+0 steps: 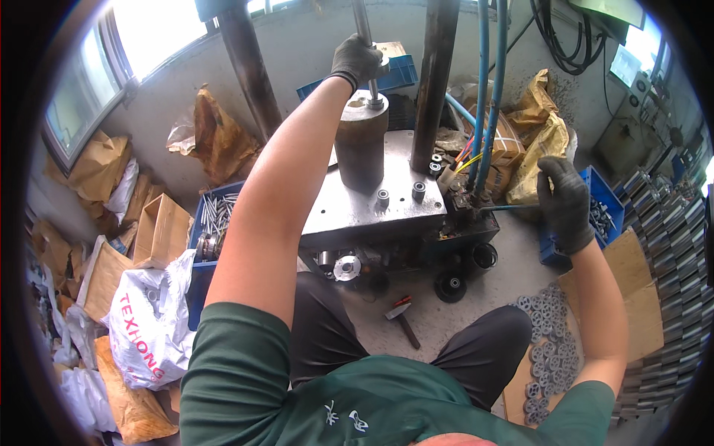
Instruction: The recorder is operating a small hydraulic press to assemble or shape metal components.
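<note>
My left hand (358, 59), in a dark grey glove, is closed round an upright metal rod (373, 88). The rod's lower end stands on top of a thick steel cylinder (362, 141), which rests on a shiny metal plate (335, 212). Off to the right, my gloved right hand (564, 204) has its fingers curled at the outer end of a thin lever (512, 207), and the hand hides that end. Two small ringed metal parts, a nearer one (383, 196) and another (419, 190), stand on the plate's right half.
Dark steel columns (433, 89) flank the cylinder. Blue hoses (493, 97) hang beside the right column. A blue bin (599, 204) holds metal pieces, and another bin (199, 223) holds rods. A hammer (403, 321) lies between my knees. Flat grey parts (547, 334) cover cardboard at right.
</note>
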